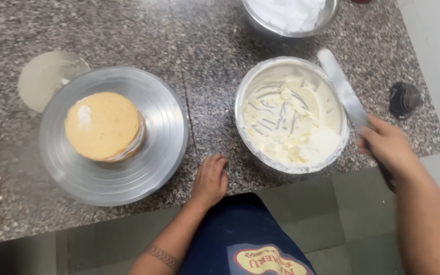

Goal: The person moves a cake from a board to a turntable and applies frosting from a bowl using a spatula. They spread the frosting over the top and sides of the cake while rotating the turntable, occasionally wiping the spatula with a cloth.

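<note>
Steel spatula gripped in closed right hand, blade slanting up-left over right rim of cream bowl at frame centre-right; layered cake on turntable lies well left, nearer empty left hand resting flat on counter.

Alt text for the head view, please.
The right hand holds a palette knife over a steel bowl of cream, while the left hand rests on the granite counter beside a sponge cake on a metal turntable.
</note>
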